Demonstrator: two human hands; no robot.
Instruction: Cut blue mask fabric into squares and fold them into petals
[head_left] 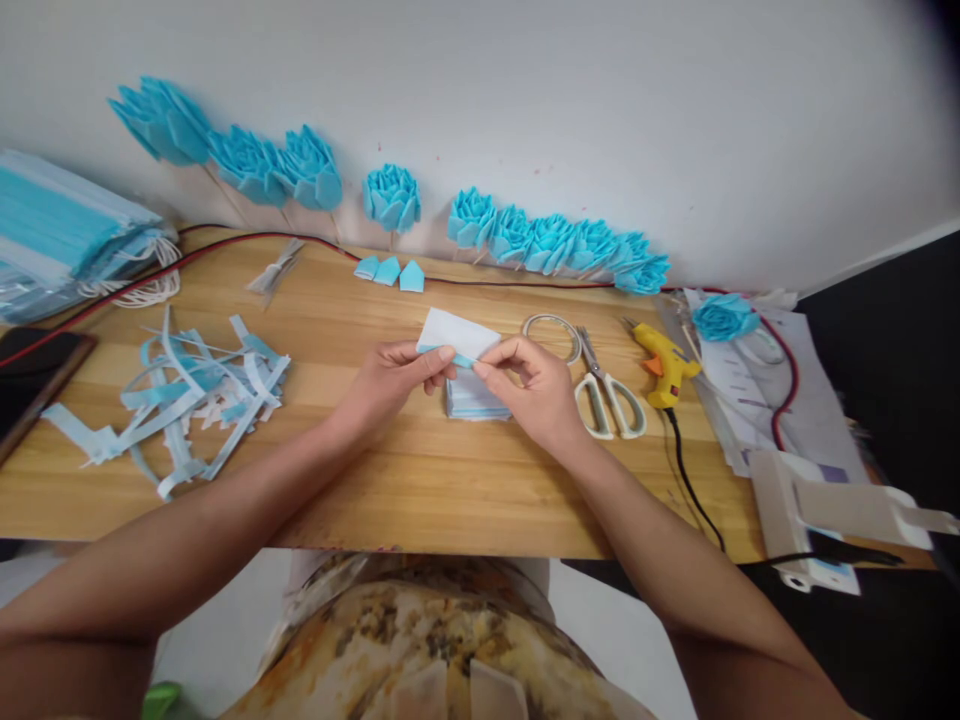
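Observation:
Between both hands is a white and light-blue piece of fabric [459,332], its near edge folded over to show a blue strip. My left hand [405,372] pinches the left part of that fold with thumb and fingers. At the right end, my right hand [529,380] pinches the same edge. Just below the held piece, a small stack of similar pieces [477,400] lies on the table, partly covered by my right hand. White-handled scissors [598,385] and a roll of tape [555,318] lie beside my right hand.
A yellow glue gun [661,365] lies at the right, its cord running toward me. Offcut strips [199,400] are heaped at the left, near face masks [67,220]. Several blue fabric flowers [392,198] line the wall; small folded petals [388,271] lie below them.

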